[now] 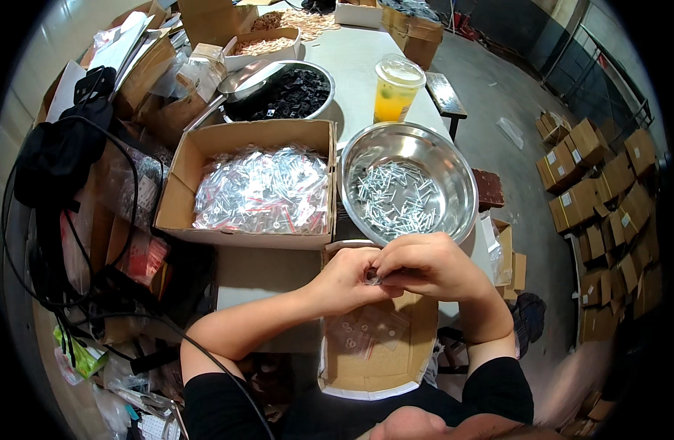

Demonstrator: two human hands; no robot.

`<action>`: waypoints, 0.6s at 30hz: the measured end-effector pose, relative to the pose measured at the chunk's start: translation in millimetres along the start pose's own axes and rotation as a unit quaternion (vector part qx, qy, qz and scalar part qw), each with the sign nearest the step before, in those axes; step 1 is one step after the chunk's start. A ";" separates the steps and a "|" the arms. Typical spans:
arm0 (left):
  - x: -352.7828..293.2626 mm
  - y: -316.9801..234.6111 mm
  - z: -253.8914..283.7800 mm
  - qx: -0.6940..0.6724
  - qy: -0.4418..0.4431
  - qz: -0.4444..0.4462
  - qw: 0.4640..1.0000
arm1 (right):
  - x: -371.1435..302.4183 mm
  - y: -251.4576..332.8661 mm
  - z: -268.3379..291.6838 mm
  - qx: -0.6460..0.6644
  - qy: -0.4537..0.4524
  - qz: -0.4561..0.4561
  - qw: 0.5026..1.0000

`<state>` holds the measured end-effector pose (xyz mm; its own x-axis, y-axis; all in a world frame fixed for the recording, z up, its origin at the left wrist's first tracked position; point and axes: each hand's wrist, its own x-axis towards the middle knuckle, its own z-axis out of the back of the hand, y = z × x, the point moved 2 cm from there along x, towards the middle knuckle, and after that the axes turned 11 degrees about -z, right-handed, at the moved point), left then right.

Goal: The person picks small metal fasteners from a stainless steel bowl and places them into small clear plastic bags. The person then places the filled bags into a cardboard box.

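Note:
My left hand (352, 279) and my right hand (429, 268) meet above a shallow cardboard tray (381, 374), fingers closed and pinched together. Between them shows a bit of a small, clear, shiny plastic bag (372, 278); the fingers hide most of it. In the tray below lie several small clear zip bags (363, 334) with white washer-like rings in them. Just beyond my right hand stands a steel bowl (454, 187) with loose silvery screws (396, 194). To its left, a cardboard box (245, 238) is heaped with clear zip bags (264, 187) with red strips.
Behind the box sits a metal bowl of black parts (286, 95) with a steel scoop (245, 84). A cup of yellow drink (396, 88) stands behind the screw bowl. Black cables (135, 191) hang at the left, one crossing my left arm. Cartons (601, 198) are stacked at the right.

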<state>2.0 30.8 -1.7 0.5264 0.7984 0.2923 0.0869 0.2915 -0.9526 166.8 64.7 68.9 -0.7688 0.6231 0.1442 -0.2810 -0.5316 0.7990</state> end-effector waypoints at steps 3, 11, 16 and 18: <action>0.2 6.0 0.6 0.010 -0.002 -0.027 1.000 | 0.8 -3.7 -2.5 0.001 -0.013 -0.001 1.000; 0.7 1.6 0.8 0.018 0.014 0.029 0.999 | -1.5 0.5 -5.2 -0.052 -0.030 0.000 0.998; 1.8 5.9 -2.5 -0.033 0.003 -0.004 0.999 | -1.5 -0.6 -8.2 -0.005 -0.023 -0.009 1.000; 1.9 8.4 -2.4 -0.054 0.007 -0.005 0.999 | -1.3 -1.1 -6.7 0.035 -0.005 -0.028 0.999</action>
<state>5.7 33.6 -9.4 0.5362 0.7884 0.3017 0.1820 0.2410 -0.9533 164.2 60.6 63.9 -0.7467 0.6571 0.1035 -0.2828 -0.4544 0.8447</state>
